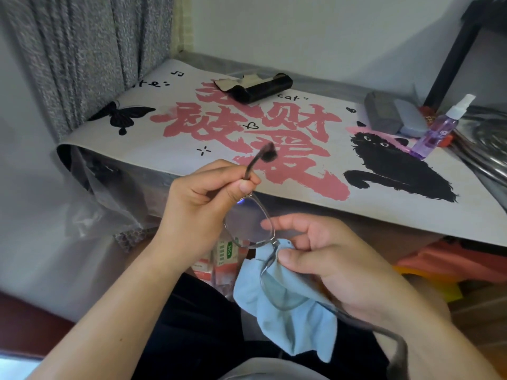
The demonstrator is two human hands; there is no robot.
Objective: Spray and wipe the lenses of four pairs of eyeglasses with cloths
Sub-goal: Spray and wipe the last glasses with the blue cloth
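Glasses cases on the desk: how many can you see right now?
2. A black case lies open at the back of the mat; a grey-blue case sits far right beside the spray bottle. Others may be hidden.

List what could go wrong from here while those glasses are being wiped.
1. The left hand holds the eyeglasses only by pinching one temple arm near the hinge, so wiping pressure could twist or strain the hinge.
2. A bare finger of the right hand shows behind the upper lens, and could smudge it.
3. The blue cloth hangs loosely and is gripped at the bridge; it may slip, and the glasses are held off the desk mat, so they could fall.
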